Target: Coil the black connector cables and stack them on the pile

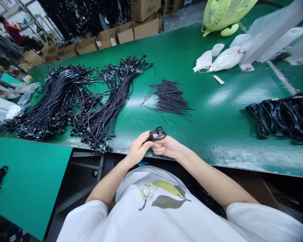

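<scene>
Just over the near edge of the surface [217, 161], close to my chest, my left hand [137, 149] and my right hand [168, 147] meet on a small cable coil [157, 134]. Each grip is pinching it, fingers pressed together on the black loop, and it is held in the air, not resting on the green.

To the left of the coil, two big heaps of loose cables [65, 101] lie uncoiled, and their ends reach that same edge. To the right of the coil lies a row of coiled cables [282, 116]. So I judge that the smaller part is done and much is left.

Beyond the coil is a pile of thin black ties [168, 97], and the green between them is bare, which gives good room for my hands. Far beyond the coil, to the right, are white bags [224, 58] and a fan [224, 13]; far to the left are cardboard boxes [126, 32].
</scene>
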Motion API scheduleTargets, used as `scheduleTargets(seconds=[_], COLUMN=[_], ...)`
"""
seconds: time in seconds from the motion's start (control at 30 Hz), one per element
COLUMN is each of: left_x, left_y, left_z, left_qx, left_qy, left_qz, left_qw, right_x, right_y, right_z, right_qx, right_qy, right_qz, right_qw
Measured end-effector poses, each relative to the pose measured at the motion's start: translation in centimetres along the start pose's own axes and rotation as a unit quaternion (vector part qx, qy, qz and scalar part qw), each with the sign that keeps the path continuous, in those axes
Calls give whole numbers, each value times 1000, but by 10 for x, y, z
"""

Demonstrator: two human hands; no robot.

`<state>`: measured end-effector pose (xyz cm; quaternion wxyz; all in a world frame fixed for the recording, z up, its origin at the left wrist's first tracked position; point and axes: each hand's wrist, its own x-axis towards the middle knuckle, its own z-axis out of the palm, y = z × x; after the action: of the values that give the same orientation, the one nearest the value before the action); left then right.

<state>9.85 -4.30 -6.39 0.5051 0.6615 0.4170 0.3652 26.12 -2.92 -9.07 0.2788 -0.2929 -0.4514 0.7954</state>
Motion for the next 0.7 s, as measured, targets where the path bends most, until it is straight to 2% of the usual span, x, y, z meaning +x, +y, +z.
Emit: scheduleTargets(seconds=[0.07,0.13,0.2,0.23,0.27,0.33,0.37,0.43,0.5,0.53,0.6,0.7], left_x=[-2,-1,2,4,6,8,9,10,11,11,12,12], left_y=[2,2,1,1,1,1,1,1,-1,-3,-7,-11], left_z=[0,1,1,1,2,5,7,11,15,17,18,19], left_qx=[-14,-61,-122,-144,-155,-149,-141,-125,-117,-119,-135,-148], left_qy=[-14,13,58,77,86,82,78,67,59,56,50,44], left_qz=[-25,-37,-47,-55,-66,-89,-96,-102,-107,-112,-127,-135], left_qw=[1000,997,990,985,982,981,982,985,986,985,981,979], right_x=[-2,-6,-12,-16,-20,-25,-25,-20,-12,-8,0,7], right_y=[5,4,-3,-9,-16,-31,-38,-49,-56,-57,-58,-57], right_z=[-2,-4,-5,-5,-4,-1,1,4,4,3,0,-5], right_qx=[2,-24,-129,-199,-272,-405,-468,-593,-681,-707,-738,-742], right_qy=[-19,-6,78,149,224,323,335,309,273,256,218,199], right_qz=[10,17,-15,-55,-108,-227,-272,-323,-337,-340,-349,-346], right_qw=[1000,1000,988,967,930,825,771,669,591,564,535,539])
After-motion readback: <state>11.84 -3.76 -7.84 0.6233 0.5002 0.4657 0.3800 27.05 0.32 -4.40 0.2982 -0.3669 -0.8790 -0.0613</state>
